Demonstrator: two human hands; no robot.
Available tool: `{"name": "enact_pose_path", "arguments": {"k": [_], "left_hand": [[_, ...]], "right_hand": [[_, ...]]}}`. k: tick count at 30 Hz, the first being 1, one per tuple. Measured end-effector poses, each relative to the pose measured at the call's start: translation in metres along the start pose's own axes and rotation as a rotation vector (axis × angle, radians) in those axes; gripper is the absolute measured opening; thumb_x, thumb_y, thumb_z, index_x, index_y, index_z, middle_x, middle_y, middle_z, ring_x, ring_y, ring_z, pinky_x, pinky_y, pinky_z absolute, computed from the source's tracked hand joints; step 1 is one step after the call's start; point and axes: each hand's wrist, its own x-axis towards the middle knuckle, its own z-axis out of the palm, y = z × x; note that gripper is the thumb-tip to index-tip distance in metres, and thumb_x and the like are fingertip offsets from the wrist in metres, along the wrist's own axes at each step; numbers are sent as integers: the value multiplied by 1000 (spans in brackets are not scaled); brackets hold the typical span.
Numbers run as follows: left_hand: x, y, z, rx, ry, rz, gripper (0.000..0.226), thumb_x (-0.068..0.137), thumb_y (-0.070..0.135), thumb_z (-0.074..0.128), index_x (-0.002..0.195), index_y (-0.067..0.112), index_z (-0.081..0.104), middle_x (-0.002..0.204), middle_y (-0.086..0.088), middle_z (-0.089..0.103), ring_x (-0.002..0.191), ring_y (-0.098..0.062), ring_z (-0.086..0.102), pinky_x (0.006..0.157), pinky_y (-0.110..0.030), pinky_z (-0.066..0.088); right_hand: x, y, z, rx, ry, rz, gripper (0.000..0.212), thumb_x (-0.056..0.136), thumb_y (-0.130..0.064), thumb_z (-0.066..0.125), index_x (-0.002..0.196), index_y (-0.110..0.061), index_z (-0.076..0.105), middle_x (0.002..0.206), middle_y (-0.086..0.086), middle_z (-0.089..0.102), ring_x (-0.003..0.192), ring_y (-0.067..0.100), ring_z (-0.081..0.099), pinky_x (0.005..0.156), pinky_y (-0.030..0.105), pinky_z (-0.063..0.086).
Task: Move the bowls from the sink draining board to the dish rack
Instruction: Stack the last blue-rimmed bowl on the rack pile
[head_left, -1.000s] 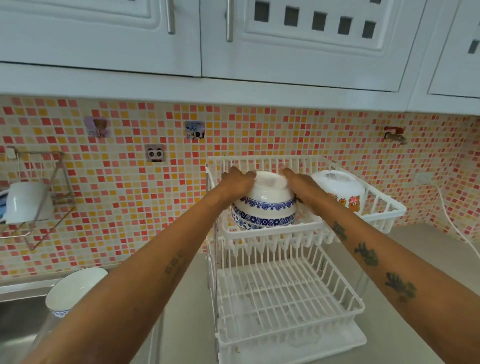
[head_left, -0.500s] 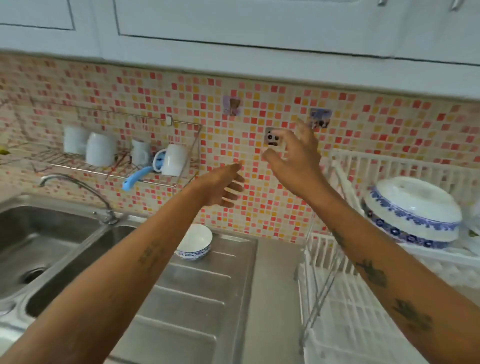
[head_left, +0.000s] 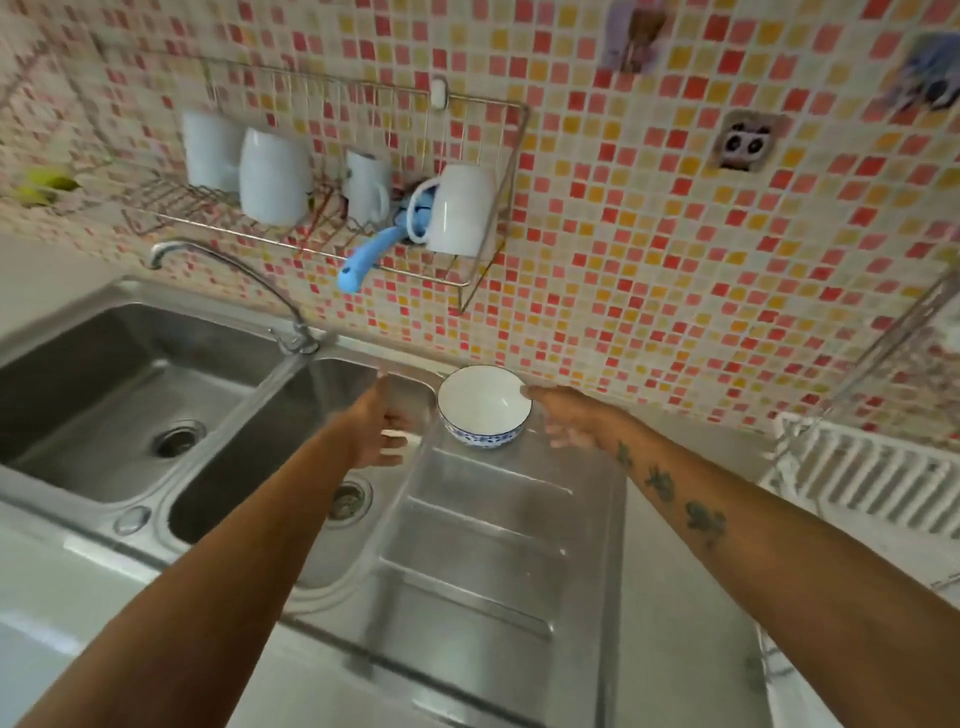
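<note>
A small white bowl with a blue pattern on its outside stands upright at the far end of the steel draining board. My left hand hovers open just left of the bowl, over the edge of the right basin. My right hand is open just right of the bowl, its fingertips at or near the rim; motion blur hides whether they touch. The white dish rack shows only in part at the right edge.
A double steel sink with a curved tap lies to the left. A wire wall shelf above it holds several white mugs and a blue utensil. The mosaic-tiled wall stands close behind the bowl.
My hands let go of the large blue-patterned bowl in the rack, swung left and came down to either side of the small bowl. The view turned from the rack to the sink.
</note>
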Motion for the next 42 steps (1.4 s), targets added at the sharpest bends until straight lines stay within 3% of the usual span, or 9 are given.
{"name": "enact_pose_path", "arguments": {"k": [4,7,10,16,26,31,34,37,42], "left_hand": [[38,-9,6,-53,-22,-51,56,90,64,41,98,11,58,99,-4,55,81,-19,49,73,-35,44],[64,-11,20,-76,-23,-11,52,93,48,49,137,21,48,139,-4,46,116,-23,45,91,-44,41],[85,-8,39,-147,-16,6,56,92,38,55,144,25,38,152,-4,34,140,-27,31,101,-48,36],[113,-16,61,-172,-38,83,55,93,8,48,142,30,35,144,-8,39,115,-30,42,89,-50,45],[118,-17,60,-161,-80,134,68,86,-14,36,143,24,39,146,-10,40,121,-35,44,94,-54,49],[79,2,76,-308,-159,198,38,100,14,45,138,20,45,125,-9,59,102,-29,56,71,-43,57],[44,18,86,-489,-328,129,48,98,52,38,119,17,63,94,-10,68,82,-27,52,93,-49,52],[-2,35,91,-595,-575,18,57,95,62,34,128,24,59,131,-13,61,122,-37,54,101,-57,45],[-105,62,113,-424,-979,39,75,79,71,48,140,28,52,143,-14,53,132,-45,46,100,-68,39]], "right_hand": [[41,17,6,64,11,90,68,89,-51,56,146,-20,36,152,8,39,131,31,43,94,43,42],[73,25,13,165,36,98,70,87,-47,61,145,-19,34,150,4,39,135,31,40,93,44,39],[95,27,22,280,36,88,61,87,-43,61,139,-18,40,137,7,50,123,31,48,99,47,40],[121,34,39,347,117,62,47,92,-23,55,136,-20,39,138,9,50,111,29,52,99,48,47],[119,32,48,557,270,76,50,92,4,32,136,-14,47,114,8,52,100,28,51,79,38,50],[78,7,39,750,430,0,48,95,-4,29,132,-23,51,124,7,57,107,31,56,92,51,53],[28,-9,21,806,488,-102,44,95,-3,30,124,-26,55,115,4,57,107,32,57,90,52,53],[-34,-19,4,788,574,-295,46,92,1,35,116,-30,59,114,0,59,108,27,57,85,48,57],[-147,-28,-23,675,684,-771,68,77,14,32,99,-42,62,118,-7,63,112,16,58,89,37,56]]}}
